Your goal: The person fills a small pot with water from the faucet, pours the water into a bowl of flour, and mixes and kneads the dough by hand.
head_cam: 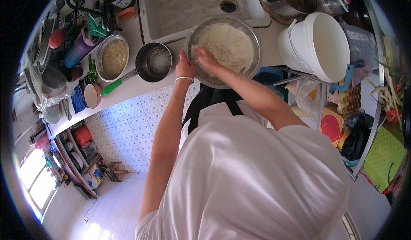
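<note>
A wide metal bowl [256,58] with pale flour [229,41] in it sits at the counter's front edge, before my body. My left hand [185,67], with a bangle at the wrist, grips the bowl's left rim. Inside the bowl, my right hand [207,61] is down in the flour near the left wall; its fingertips are partly hidden, so its grip is unclear. Just left of my left hand stands a dark saucepan [154,61] with a green handle, its inside whitish at the bottom.
Behind the bowl is a white sink [189,7]. A white bucket [293,44] lies tilted at the right, near a metal pot [285,2]. Leftward are a bowl of shredded food in liquid [113,58], green peppers [92,71], a small pink bowl [92,96] and a dish rack.
</note>
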### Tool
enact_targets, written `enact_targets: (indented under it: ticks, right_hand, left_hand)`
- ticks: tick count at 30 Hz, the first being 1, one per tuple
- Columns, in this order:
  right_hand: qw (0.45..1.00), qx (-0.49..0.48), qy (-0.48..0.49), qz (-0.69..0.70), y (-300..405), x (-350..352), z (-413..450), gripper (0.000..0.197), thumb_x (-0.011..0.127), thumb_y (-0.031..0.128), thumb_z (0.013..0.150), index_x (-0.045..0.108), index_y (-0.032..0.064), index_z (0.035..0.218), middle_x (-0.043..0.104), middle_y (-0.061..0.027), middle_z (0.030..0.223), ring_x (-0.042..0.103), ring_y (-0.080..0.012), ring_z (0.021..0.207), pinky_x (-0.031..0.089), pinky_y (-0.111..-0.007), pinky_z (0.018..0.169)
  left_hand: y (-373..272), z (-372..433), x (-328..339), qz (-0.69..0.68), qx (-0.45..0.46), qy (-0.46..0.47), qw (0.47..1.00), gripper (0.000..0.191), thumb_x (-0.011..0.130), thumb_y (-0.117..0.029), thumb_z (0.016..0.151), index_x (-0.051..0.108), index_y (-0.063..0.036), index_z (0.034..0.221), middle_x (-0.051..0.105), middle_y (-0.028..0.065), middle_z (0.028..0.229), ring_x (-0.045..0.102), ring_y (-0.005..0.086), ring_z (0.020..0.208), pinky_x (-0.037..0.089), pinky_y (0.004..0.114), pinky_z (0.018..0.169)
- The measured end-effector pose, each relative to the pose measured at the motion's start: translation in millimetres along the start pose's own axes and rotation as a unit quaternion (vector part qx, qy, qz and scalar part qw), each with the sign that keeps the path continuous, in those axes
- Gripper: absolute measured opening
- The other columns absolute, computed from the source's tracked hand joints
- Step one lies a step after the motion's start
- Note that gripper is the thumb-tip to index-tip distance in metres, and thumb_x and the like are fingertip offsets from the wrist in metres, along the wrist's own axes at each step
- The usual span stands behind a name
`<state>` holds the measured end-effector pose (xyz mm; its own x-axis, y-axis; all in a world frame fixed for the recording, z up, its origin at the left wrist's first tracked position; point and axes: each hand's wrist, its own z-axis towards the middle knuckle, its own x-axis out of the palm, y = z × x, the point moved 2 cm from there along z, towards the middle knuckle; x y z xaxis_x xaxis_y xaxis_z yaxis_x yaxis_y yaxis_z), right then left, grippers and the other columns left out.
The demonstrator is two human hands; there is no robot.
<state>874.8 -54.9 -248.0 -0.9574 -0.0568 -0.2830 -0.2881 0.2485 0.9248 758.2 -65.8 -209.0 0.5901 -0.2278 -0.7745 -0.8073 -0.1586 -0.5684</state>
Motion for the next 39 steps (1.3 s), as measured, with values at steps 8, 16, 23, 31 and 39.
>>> enact_targets:
  ticks: [8, 16, 23, 31, 39]
  right_hand:
    - [0.975, -0.067, 0.144, -0.152, -10.5, -20.7, -45.3, 0.022, 0.045, 0.016, 0.075, 0.06, 0.0067, 0.088, 0.06, -0.0193, 0.085, 0.057, -0.0351, 0.083, 0.044, -0.041, 0.07]
    - [0.868, 0.168, -0.01, 0.468, 0.2, -36.9, 79.7, 0.012, 0.042, 0.01, 0.08, 0.052, 0.0046, 0.078, 0.054, -0.0069, 0.076, 0.054, -0.0205, 0.067, 0.049, -0.035, 0.062]
    - [0.643, 0.141, -0.303, 0.689, 0.9, -86.6, 76.4, 0.017, 0.042, 0.012, 0.08, 0.048, 0.004, 0.093, 0.051, -0.0095, 0.097, 0.051, -0.0169, 0.083, 0.046, -0.03, 0.072]
    - [0.99, 0.05, 0.002, -0.134, 11.0, 3.5, 25.2, 0.043, 0.047, 0.014, 0.066, 0.048, -0.0043, 0.106, 0.05, -0.0237, 0.112, 0.047, -0.0353, 0.105, 0.038, -0.039, 0.086]
    - [0.763, 0.118, -0.177, 0.611, -45.6, -85.1, 109.4, 0.009, 0.048, 0.021, 0.079, 0.05, 0.0128, 0.079, 0.051, -0.0019, 0.073, 0.049, -0.0165, 0.063, 0.045, -0.033, 0.057]
  left_hand:
    - [-3.7, -2.2, -3.0, -0.024, 0.015, -0.021, 0.999, 0.057, 0.048, -0.012, 0.072, 0.026, -0.0089, 0.124, 0.058, 0.0259, 0.082, 0.056, 0.0432, 0.077, 0.044, 0.05, 0.067]
    - [-12.2, -0.1, -0.2, 0.028, -0.004, 0.002, 1.0, 0.056, 0.048, -0.014, 0.074, 0.023, -0.0061, 0.124, 0.059, 0.0254, 0.077, 0.057, 0.042, 0.072, 0.044, 0.05, 0.064]
    - [5.8, -9.8, 4.3, -0.014, -0.015, -0.042, 0.999, 0.059, 0.047, -0.012, 0.074, 0.021, -0.0037, 0.125, 0.058, 0.0255, 0.074, 0.057, 0.0422, 0.07, 0.045, 0.05, 0.063]
    - [-0.9, -16.7, 6.1, -0.001, -0.016, 0.006, 1.0, 0.062, 0.046, -0.013, 0.074, 0.017, 0.0034, 0.126, 0.057, 0.0289, 0.079, 0.056, 0.0436, 0.073, 0.045, 0.049, 0.062]
    - [-29.6, -8.0, 14.4, -0.015, 0.006, 0.0, 1.0, 0.064, 0.047, -0.013, 0.073, 0.015, 0.0012, 0.127, 0.057, 0.0276, 0.078, 0.056, 0.0436, 0.071, 0.044, 0.05, 0.062]
